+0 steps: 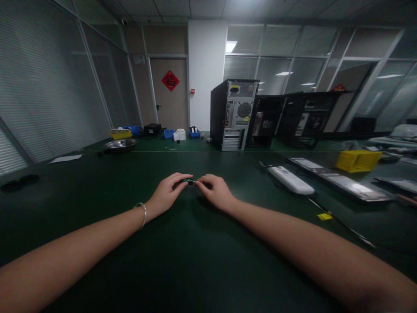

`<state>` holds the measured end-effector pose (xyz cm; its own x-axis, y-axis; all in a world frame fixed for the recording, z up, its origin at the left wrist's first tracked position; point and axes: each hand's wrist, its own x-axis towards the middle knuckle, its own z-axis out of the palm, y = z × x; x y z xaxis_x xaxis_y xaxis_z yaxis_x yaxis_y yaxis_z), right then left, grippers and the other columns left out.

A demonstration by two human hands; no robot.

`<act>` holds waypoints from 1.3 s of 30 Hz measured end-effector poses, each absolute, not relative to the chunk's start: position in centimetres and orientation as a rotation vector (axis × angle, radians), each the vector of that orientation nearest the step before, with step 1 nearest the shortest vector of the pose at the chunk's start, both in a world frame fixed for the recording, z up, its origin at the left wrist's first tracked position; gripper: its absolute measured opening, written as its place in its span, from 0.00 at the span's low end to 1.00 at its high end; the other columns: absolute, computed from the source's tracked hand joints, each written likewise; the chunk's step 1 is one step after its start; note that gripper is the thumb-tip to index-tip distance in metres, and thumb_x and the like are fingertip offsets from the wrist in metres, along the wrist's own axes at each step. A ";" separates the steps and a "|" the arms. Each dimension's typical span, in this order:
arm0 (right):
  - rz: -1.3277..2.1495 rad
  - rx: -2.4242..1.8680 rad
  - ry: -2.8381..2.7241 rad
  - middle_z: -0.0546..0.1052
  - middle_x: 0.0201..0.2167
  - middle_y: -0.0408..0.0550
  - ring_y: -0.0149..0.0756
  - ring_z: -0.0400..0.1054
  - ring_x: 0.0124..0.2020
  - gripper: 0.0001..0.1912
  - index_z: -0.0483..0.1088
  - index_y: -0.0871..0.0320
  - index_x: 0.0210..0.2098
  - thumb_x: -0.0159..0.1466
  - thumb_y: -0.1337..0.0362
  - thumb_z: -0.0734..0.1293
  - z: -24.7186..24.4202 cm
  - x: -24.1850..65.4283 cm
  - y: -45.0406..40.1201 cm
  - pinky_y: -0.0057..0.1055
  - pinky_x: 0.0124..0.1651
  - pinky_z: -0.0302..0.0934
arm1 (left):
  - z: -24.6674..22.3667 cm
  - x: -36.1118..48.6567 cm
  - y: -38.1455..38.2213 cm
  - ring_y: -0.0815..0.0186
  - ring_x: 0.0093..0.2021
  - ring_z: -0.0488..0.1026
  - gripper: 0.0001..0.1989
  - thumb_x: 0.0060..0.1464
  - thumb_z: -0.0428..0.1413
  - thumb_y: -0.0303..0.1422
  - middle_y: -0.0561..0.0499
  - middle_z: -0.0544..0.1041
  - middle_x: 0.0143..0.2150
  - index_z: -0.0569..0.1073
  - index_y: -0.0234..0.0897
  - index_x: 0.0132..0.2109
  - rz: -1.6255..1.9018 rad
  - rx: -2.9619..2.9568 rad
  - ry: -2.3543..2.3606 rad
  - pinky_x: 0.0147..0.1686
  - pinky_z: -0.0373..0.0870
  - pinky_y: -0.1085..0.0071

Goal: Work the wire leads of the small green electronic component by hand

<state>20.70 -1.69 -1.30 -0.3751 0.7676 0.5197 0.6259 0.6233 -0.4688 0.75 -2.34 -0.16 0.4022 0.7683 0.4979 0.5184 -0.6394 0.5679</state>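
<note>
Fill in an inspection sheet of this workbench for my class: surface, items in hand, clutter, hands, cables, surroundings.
Surface: dark green tabletop, a pale seam line crossing it beyond the hands.
Items in hand: small green part with a thin pale piece at its right; too small to identify.
Clutter: metal bowl far left, computer towers beyond the hands, white block and yellow bin at right.
Hands: left hand pinches the green part; right hand pinches the pale piece.
Cables: dark cable with yellow tag, near the white block.
Surroundings: door with red sign, glass partitions.
</note>
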 end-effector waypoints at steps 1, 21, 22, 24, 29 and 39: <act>0.251 -1.090 -2.114 0.75 0.34 0.47 0.35 0.66 0.38 0.12 0.74 0.56 0.37 0.64 0.60 0.60 -1.3 20.7 -1.7 0.30 0.42 0.57 | -0.1 0.8 -2.4 0.61 0.47 0.70 0.14 0.59 0.47 0.33 0.48 0.73 0.47 0.71 0.43 0.51 1.087 2.349 1.111 0.47 0.67 0.64; 0.385 -1.008 -2.141 0.75 0.34 0.46 0.34 0.66 0.37 0.12 0.74 0.57 0.37 0.64 0.59 0.60 -1.3 20.9 -1.4 0.29 0.39 0.57 | -0.1 0.4 -2.4 0.63 0.41 0.73 0.13 0.56 0.52 0.36 0.51 0.77 0.41 0.74 0.44 0.48 1.049 2.276 1.118 0.41 0.67 0.68; 0.393 -1.009 -2.137 0.75 0.35 0.46 0.35 0.67 0.38 0.13 0.74 0.56 0.37 0.64 0.59 0.60 -1.4 20.9 -1.4 0.29 0.39 0.57 | -0.1 0.4 -2.4 0.63 0.42 0.73 0.13 0.56 0.52 0.36 0.51 0.77 0.42 0.74 0.44 0.48 1.054 2.263 1.109 0.42 0.67 0.68; 0.405 -1.013 -2.134 0.75 0.35 0.46 0.35 0.67 0.38 0.13 0.74 0.56 0.38 0.64 0.58 0.60 -1.4 20.9 -1.4 0.29 0.40 0.57 | -0.2 0.4 -2.3 0.62 0.43 0.72 0.13 0.56 0.52 0.36 0.50 0.77 0.43 0.74 0.44 0.48 1.055 2.244 1.091 0.44 0.67 0.67; 0.387 -1.025 -2.139 0.75 0.35 0.47 0.34 0.67 0.37 0.13 0.74 0.56 0.37 0.64 0.58 0.60 -1.4 20.9 -1.4 0.29 0.39 0.57 | -0.1 0.4 -2.5 0.62 0.43 0.73 0.13 0.56 0.52 0.36 0.50 0.77 0.42 0.74 0.43 0.47 1.049 2.252 1.087 0.44 0.67 0.66; 0.405 -0.984 -2.145 0.75 0.35 0.46 0.34 0.67 0.37 0.13 0.74 0.57 0.39 0.65 0.59 0.60 -1.2 20.9 -1.6 0.29 0.40 0.57 | 0.0 0.6 -2.6 0.61 0.44 0.73 0.14 0.56 0.51 0.37 0.49 0.78 0.43 0.74 0.42 0.47 1.050 2.220 1.068 0.45 0.69 0.65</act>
<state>20.89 -1.63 -1.21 -0.4411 0.7532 0.4880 0.5231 0.6576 -0.5421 0.59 -2.63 0.03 0.4076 0.8018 0.4371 0.4509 -0.5929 0.6672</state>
